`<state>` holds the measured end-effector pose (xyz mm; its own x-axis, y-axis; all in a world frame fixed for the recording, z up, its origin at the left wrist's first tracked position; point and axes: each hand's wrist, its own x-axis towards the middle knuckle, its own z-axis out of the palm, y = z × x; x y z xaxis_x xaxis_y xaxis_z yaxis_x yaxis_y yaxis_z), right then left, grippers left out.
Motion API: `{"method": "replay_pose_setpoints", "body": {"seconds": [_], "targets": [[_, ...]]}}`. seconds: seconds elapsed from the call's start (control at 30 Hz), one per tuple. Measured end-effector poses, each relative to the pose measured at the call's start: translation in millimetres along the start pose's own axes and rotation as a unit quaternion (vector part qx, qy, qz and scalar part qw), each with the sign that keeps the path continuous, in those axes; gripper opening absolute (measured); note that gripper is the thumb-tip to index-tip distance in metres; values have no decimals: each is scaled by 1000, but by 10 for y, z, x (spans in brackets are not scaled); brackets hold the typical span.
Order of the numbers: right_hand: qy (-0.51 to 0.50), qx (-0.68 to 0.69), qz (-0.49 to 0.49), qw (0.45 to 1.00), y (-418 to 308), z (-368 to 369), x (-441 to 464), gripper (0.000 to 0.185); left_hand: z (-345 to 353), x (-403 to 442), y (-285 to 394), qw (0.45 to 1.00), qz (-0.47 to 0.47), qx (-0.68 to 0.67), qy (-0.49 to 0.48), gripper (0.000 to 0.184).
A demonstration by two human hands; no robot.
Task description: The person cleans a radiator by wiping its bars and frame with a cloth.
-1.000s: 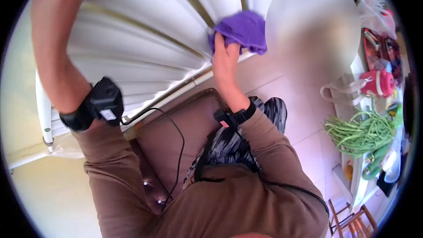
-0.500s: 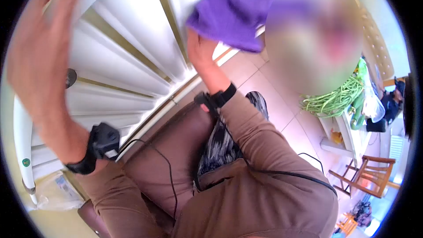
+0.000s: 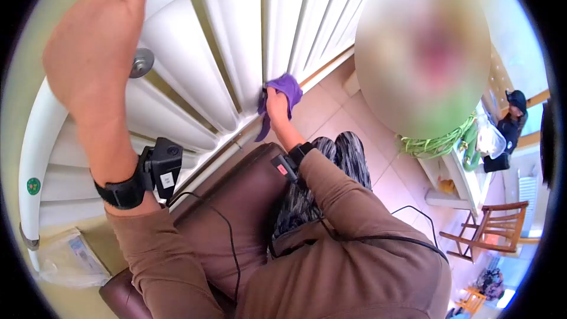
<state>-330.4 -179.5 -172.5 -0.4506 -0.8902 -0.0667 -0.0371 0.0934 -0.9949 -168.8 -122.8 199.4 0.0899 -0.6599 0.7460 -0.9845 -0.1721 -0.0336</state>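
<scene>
A white slatted railing or radiator-like frame (image 3: 230,29) fills the upper left, with a curved white outer rim. My left hand (image 3: 97,41) is closed round that rim at the top left, beside a round metal fitting (image 3: 142,62). Lower down, near the bottom ends of the slats, my right hand (image 3: 276,108) holds a bunched purple cloth (image 3: 287,90) against the white frame. Part of the cloth hangs below the hand. Black devices are strapped to both wrists.
Below the frame is a brown padded seat (image 3: 230,201). At right, green beans (image 3: 437,143) lie on a white table (image 3: 466,186) near a wooden chair (image 3: 499,227). A person (image 3: 512,123) is farther back. A plastic bag (image 3: 74,260) lies lower left. A blurred oval hides the upper right.
My right hand has brought the purple cloth down from the upper slats to their lower ends, where it is more bunched. My left hand, raised and blurred before, now grips the rim.
</scene>
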Motion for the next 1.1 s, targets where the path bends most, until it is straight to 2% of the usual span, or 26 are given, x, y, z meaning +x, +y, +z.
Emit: {"method": "replay_pose_setpoints", "body": {"seconds": [0.03, 0.07, 0.1, 0.17, 0.3, 0.4, 0.43, 0.47, 0.53, 0.57, 0.6, 0.67, 0.73, 0.77, 0.87, 0.93, 0.97, 1.07, 1.1], "targets": [[-5, -29, -30, 999, -325, -62, -74, 34, -51, -24, 53, 1000, -5, -4, -30, 58], [21, -15, -85, 996, -546, -71, -113, 35, -93, -87, 128, 995, 49, -24, 80, 43], [40, -9, -175, 984, -752, -88, -135, 36, -134, -150, 202, 976, 103, -31, 189, 38], [34, -27, -213, 976, -1222, -149, -189, 34, -106, -138, 174, 972, 101, -63, 202, 40], [109, -32, -425, 898, -2005, -124, -196, 27, -48, -109, 121, 976, 81, -13, 201, 40], [130, -46, -460, 877, -2176, -55, -183, 26, -66, -73, 94, 970, 84, -12, 228, 39], [140, -34, -481, 865, -2185, -13, -182, 27, -136, -38, 68, 996, 46, -12, 77, 44], [140, -49, -468, 871, -2100, 35, -227, 27, -181, -25, 57, 997, 10, -12, -76, 59], [122, -32, -531, 838, -1910, 104, -350, 29, -183, -35, 64, 998, 14, -24, -60, 58], [123, -84, -525, 838, -1726, 150, -441, 30, -175, -36, 59, 998, 13, -28, -46, 57], [110, -100, -532, 834, -1587, 184, -503, 31, -94, -52, 39, 999, 19, -44, 10, 59], [72, -121, -446, 884, -1187, 257, -564, 30, -103, -47, 61, 999, 19, -43, 3, 59], [30, -101, -362, 926, -829, 291, -612, 37, -89, -50, 53, 999, 18, -34, 7, 59], [34, -100, -361, 926, -702, 270, -633, 37, -85, -53, 52, 999, 21, -36, 8, 59], [33, -84, -341, 936, -580, 200, -628, 39, -88, -46, 92, 999, 7, -37, 8, 58], [39, -75, -281, 956, -677, 165, -668, 37, -80, -61, 101, 999, -7, -34, -2, 56], [35, -72, -278, 957, -758, 146, -652, 37, -65, -61, 85, 1000, -7, -28, -4, 56], [19, -14, -394, 919, -1211, 59, -518, 38, -12, -44, 37, 999, -1, -36, 5, 53], [31, -19, -428, 903, -1372, 59, -442, 39, -11, -32, -7, 999, 6, -42, -24, 49]]}}
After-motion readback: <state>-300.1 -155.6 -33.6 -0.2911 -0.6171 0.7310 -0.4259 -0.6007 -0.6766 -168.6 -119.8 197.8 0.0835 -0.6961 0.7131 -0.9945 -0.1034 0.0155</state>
